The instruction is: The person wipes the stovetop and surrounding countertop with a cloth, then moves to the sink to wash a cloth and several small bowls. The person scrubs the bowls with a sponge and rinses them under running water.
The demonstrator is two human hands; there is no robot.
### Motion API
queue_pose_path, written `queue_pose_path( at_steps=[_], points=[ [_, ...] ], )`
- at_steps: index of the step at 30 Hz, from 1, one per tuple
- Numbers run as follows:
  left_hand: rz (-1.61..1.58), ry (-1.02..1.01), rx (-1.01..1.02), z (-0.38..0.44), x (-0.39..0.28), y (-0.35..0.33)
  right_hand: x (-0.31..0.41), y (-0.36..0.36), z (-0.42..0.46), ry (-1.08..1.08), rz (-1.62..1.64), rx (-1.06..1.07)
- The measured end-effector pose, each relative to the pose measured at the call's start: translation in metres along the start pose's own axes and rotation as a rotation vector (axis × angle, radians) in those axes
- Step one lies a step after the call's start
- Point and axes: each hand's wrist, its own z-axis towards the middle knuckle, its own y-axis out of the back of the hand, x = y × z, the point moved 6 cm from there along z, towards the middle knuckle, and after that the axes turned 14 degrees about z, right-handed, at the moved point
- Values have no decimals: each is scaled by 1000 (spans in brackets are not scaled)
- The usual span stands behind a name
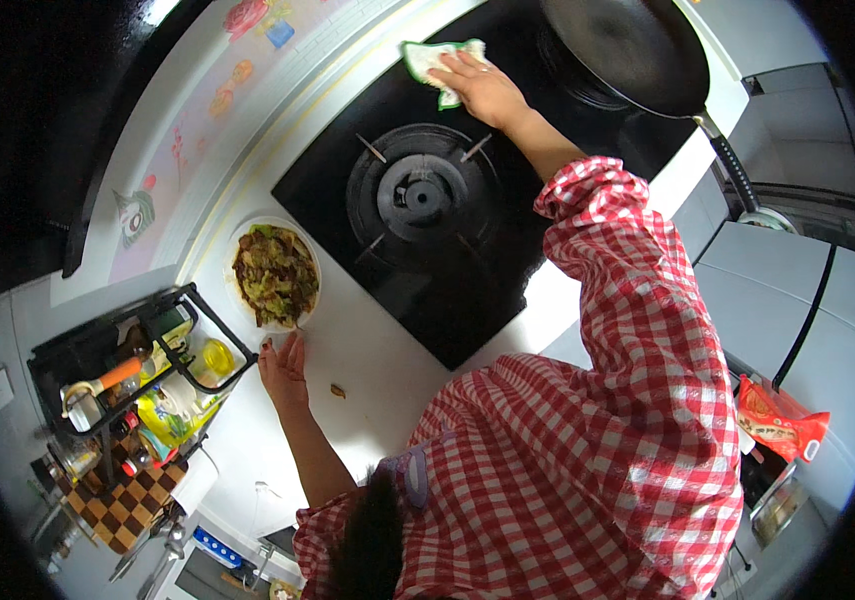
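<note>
My right hand [489,91] presses flat on a white cleaning cloth with green edging [421,61], which lies on the black glass gas cooktop [427,307] beyond the near burner [422,197]. The burner has no pan on it. At the left, my left hand [285,375] rests by the near rim of a white plate [310,319] piled with cooked food [276,276], a stir-fry of green and brown pieces. Its fingertips are at the rim; whether they touch it is hard to tell. Nothing is held in that hand.
A black wok [630,52] sits on the far burner, its handle [735,169] jutting over the counter edge. A black rack [225,337] of bottles and seasoning packets stands left of the plate. One brown scrap [337,391] lies on the white countertop [375,367].
</note>
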Motion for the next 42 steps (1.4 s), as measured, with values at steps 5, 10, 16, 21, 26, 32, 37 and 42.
queue_pose_path(
  at_steps=[5, 10, 16, 21, 26, 32, 37, 42],
  points=[
    [-80, -72, -5, -41, 10, 19, 15, 9, -82, -318, -129, -137],
    [-178, -43, 24, -62, 33, 20, 72, 11, -163, -401, -56, -188],
    [-130, -45, 140, -76, 33, 8, 195, -5, -261, -265, 100, -189],
    [-132, -50, 175, -76, 31, 1, 268, -11, -308, -59, 585, -11],
    [-67, -13, 247, -92, 29, -25, 235, 65, -247, 31, 648, -260],
    [288, -200, 340, -99, 21, -97, 92, 110, -132, -22, 381, -482],
    [1161, -821, 392, -92, 1, -162, -2, 76, -33, -54, 246, -361],
    [1470, -875, 419, -94, 5, -195, -56, 19, -12, -343, -15, -203]
  ],
)
